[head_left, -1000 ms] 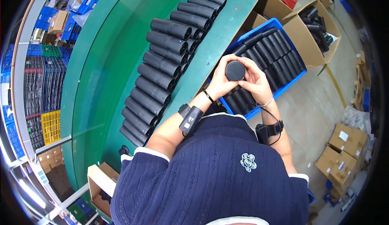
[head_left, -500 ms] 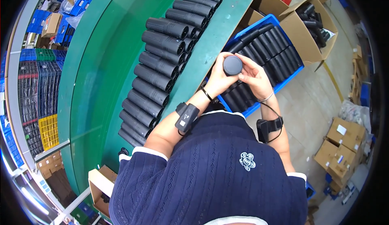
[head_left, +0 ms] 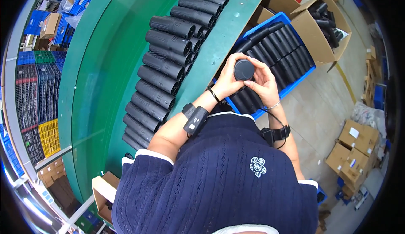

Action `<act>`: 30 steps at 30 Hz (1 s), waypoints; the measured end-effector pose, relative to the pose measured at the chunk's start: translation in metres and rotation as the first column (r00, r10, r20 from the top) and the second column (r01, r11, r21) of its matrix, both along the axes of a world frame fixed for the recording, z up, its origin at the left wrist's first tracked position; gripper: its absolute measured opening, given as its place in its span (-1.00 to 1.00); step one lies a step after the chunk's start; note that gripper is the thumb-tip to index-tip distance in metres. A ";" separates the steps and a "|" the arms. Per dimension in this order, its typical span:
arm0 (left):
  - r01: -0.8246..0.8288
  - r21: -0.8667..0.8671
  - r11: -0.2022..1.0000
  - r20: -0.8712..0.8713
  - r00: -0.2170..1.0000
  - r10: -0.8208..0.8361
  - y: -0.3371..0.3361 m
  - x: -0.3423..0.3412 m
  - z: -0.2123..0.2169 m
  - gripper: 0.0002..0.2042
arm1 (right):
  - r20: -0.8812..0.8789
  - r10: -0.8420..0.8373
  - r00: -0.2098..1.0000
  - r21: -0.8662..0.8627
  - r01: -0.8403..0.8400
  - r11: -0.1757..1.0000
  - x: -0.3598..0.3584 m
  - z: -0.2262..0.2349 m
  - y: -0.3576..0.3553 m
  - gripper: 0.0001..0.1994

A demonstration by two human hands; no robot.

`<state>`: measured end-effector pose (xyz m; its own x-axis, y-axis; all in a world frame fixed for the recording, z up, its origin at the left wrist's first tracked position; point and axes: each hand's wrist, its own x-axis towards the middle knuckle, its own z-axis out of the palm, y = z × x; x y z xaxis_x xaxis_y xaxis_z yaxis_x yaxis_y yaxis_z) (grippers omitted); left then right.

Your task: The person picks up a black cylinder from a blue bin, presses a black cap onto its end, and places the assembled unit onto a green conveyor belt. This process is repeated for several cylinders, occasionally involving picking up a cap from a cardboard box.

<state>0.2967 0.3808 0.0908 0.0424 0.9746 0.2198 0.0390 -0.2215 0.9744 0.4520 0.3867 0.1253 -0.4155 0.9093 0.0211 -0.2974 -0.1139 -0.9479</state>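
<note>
**Both hands close around one black cylinder above the blue crate**

Since a second ago, both hands and the cylinder have shifted slightly up and to the left in view, and the cylinder's round end now faces the camera squarely.

The left hand (head_left: 228, 80) wraps the black cylinder (head_left: 244, 69) from its left side, fingers curled against its wall. The right hand (head_left: 263, 84) cups it from the right and below, fingertips pressed to the rim of the end face. Both hands are closed on the piece, forearms bent inward so the wrists meet in front of the chest. A dark band (head_left: 213, 95) circles the left wrist, and a black strapped device (head_left: 195, 119) sits on the left forearm; a similar device (head_left: 275, 133) with a thin cable sits on the right forearm.

The cylinder is held over the near edge of a blue plastic crate (head_left: 301, 79), which holds a row of roughly ten similar black tubes lying side by side. On the green table surface (head_left: 101, 73) lies a long row of black tubes (head_left: 164, 82), about fifteen in the front rank, with more ends showing behind them. An open cardboard box (head_left: 314, 33) beside the crate holds several more black tubes, too jumbled to count.

The tubes look like matte moulded plastic, finely ribbed along their length, with flat round ends. The table surface is smooth and slightly glossy.
</note>
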 end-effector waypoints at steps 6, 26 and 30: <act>-0.055 0.122 0.991 -0.062 0.996 0.063 0.003 0.005 0.002 -0.44 | 0.020 -0.077 0.997 0.032 0.076 0.997 -0.006 -0.001 0.001 -0.43; -0.058 0.128 0.990 -0.272 0.958 0.092 -0.006 -0.002 -0.012 -0.31 | 0.068 0.051 0.996 -0.007 -0.051 0.999 0.014 -0.017 0.007 -0.66; -0.071 0.094 0.993 -0.247 0.965 0.092 -0.008 0.001 -0.011 -0.37 | 0.015 0.051 0.999 -0.044 -0.050 0.998 0.014 -0.016 0.005 -0.60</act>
